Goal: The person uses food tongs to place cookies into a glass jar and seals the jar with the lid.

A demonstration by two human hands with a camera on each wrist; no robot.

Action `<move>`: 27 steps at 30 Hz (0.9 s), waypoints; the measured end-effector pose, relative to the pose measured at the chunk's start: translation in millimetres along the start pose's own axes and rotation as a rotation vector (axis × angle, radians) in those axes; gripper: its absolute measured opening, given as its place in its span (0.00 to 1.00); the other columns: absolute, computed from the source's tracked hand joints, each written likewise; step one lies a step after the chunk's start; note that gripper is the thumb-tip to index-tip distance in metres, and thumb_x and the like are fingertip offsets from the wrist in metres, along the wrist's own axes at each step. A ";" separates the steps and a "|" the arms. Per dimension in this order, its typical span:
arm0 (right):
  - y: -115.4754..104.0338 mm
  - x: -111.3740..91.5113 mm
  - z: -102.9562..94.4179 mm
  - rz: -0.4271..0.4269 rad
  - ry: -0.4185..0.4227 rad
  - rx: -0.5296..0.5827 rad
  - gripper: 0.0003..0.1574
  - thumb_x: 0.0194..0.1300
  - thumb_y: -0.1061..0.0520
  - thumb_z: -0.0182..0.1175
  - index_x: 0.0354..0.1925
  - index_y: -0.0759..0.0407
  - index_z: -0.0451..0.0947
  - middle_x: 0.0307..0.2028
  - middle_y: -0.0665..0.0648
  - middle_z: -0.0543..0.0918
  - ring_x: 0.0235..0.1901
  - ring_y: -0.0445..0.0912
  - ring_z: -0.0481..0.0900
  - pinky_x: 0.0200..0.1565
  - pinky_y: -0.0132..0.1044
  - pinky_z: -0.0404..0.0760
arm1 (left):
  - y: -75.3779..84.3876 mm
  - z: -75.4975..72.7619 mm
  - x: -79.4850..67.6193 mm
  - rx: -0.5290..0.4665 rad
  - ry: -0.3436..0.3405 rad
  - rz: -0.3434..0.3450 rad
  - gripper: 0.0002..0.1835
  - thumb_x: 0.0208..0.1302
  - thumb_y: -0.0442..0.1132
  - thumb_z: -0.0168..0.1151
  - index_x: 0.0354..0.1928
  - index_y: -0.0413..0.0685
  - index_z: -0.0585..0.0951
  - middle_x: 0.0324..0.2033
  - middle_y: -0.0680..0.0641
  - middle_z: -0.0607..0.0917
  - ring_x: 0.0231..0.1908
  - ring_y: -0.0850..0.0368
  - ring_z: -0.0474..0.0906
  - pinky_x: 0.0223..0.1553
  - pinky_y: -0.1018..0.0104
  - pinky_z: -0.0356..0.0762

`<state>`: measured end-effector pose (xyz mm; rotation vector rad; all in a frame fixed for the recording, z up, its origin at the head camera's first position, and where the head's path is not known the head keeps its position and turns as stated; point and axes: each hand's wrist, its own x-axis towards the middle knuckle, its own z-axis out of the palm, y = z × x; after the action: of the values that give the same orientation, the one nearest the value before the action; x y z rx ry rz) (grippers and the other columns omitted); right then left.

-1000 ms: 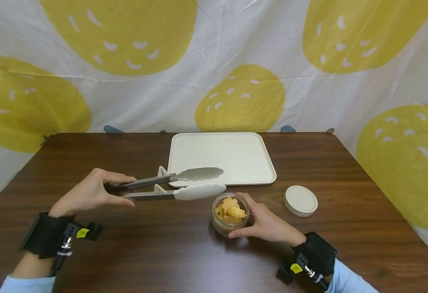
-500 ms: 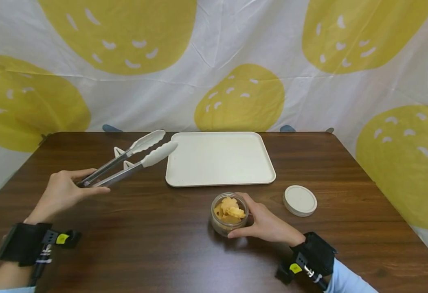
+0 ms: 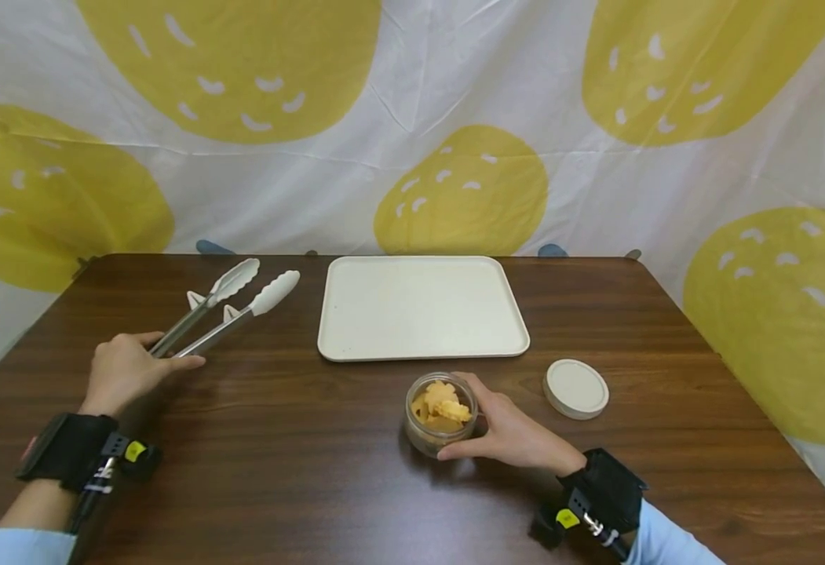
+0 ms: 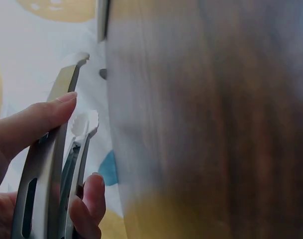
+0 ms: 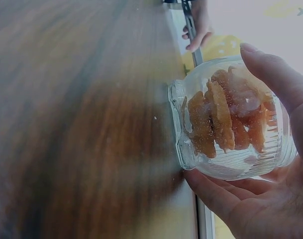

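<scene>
On the left side of the table, my left hand (image 3: 124,373) holds a pair of tongs (image 3: 216,333) by the handle end. The tongs have metal arms and white scalloped tips, spread apart and pointing away to the upper right. In the left wrist view the thumb lies along one arm of the tongs (image 4: 48,167) and fingers curl at the other. My right hand (image 3: 500,428) grips the side of a lidless glass jar (image 3: 422,441) standing upright on the table. Several yellow-brown cookies (image 3: 443,404) fill it; the right wrist view shows these cookies (image 5: 221,117) through the glass.
An off-white rectangular tray (image 3: 422,310) lies at the table's far edge, beyond the jar. A round white lid (image 3: 577,388) rests to the right of the jar. Behind the dark wooden table (image 3: 299,486) hangs a white curtain (image 3: 454,71) with yellow shapes.
My left hand has carried the tongs leftward, away from over the tray and jar, and lowered them toward the table's left side. The right hand and jar have stayed put.
</scene>
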<state>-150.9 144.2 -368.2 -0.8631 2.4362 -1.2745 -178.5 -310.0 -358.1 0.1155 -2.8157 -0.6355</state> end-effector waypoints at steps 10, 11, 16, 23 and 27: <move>1.0 0.2 1.0 -0.025 0.006 -0.049 0.50 0.45 0.44 0.68 0.62 0.46 0.53 0.51 0.50 0.73 0.50 0.42 0.70 0.49 0.40 0.69 | 5.8 4.0 9.8 0.036 -0.108 -0.032 0.49 0.36 0.64 0.67 0.48 0.23 0.72 0.31 0.29 0.78 0.25 0.42 0.71 0.21 0.62 0.63; 0.8 0.2 0.7 -0.024 0.007 -0.051 0.50 0.45 0.44 0.68 0.62 0.46 0.53 0.51 0.50 0.73 0.50 0.42 0.71 0.49 0.40 0.69 | 7.1 3.9 10.7 0.038 -0.123 -0.029 0.50 0.36 0.64 0.68 0.48 0.23 0.72 0.30 0.29 0.78 0.25 0.43 0.71 0.21 0.62 0.63; 0.5 -0.2 -0.1 -0.010 0.017 -0.060 0.51 0.45 0.44 0.68 0.62 0.47 0.53 0.52 0.50 0.72 0.51 0.43 0.70 0.49 0.42 0.68 | 12.5 4.0 15.1 0.040 -0.201 -0.016 0.48 0.35 0.64 0.68 0.43 0.22 0.72 0.26 0.32 0.76 0.24 0.45 0.69 0.21 0.61 0.64; 1.6 -0.1 1.0 -0.005 0.013 -0.060 0.50 0.45 0.43 0.68 0.62 0.46 0.53 0.51 0.50 0.73 0.51 0.43 0.70 0.50 0.43 0.68 | 12.9 6.6 15.2 0.075 -0.262 -0.042 0.41 0.30 0.65 0.70 0.23 0.28 0.72 0.18 0.40 0.70 0.20 0.47 0.66 0.20 0.61 0.63; 0.0 0.0 1.4 -0.003 0.018 -0.061 0.49 0.45 0.45 0.68 0.61 0.46 0.53 0.51 0.49 0.73 0.51 0.42 0.70 0.50 0.43 0.68 | 13.8 7.5 15.8 0.101 -0.277 -0.032 0.39 0.29 0.66 0.69 0.20 0.30 0.72 0.17 0.42 0.68 0.19 0.48 0.65 0.19 0.61 0.63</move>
<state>-150.2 143.3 -369.0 -0.8746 2.4999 -1.2199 -196.0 -296.5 -355.0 0.0979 -3.1201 -0.5546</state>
